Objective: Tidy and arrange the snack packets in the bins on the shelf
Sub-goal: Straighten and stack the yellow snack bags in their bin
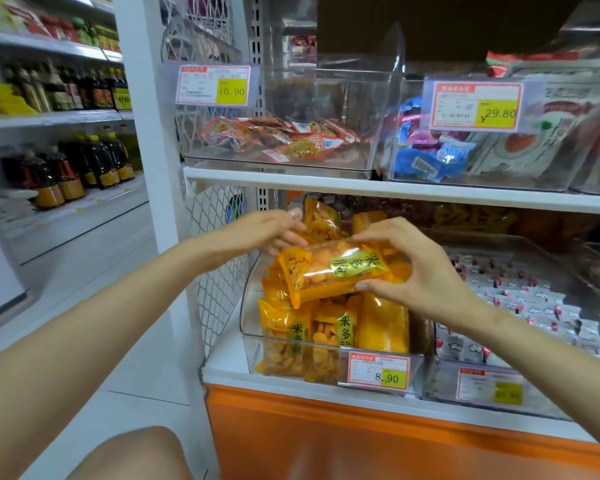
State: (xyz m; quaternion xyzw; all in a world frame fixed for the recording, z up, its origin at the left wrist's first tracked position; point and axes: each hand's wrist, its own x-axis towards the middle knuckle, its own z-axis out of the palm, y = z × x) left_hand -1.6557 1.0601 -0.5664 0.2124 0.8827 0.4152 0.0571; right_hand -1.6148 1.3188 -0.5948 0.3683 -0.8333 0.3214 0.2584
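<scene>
Far left: store shelves carry dark sauce bottles (pixel 66 168). A white upright post (pixel 146 116) bounds the snack shelving. On the upper shelf, a clear bin (pixel 278 161) tagged 10.90 (pixel 217 85) holds red-and-yellow packets. Below it, the left hand (pixel 260 233) has its fingers curled, with the tips against the upper left edge of an orange snack packet (pixel 329 271). The packet is held level, label facing the camera, directly above the heap of matching packets in the lower clear bin (pixel 250 327), tagged 8.90 (pixel 378 372). The right hand (pixel 420 271) pinches the packet's right end, fingers on top and thumb underneath. Further right, the adjacent lower bin (pixel 492 393) contains white packets with red marks. The upper bin tagged 29.80 (pixel 475 105) contains blue packets (pixel 426 161). An orange cabinet base (pixel 361 438) sits under the lower shelf.
</scene>
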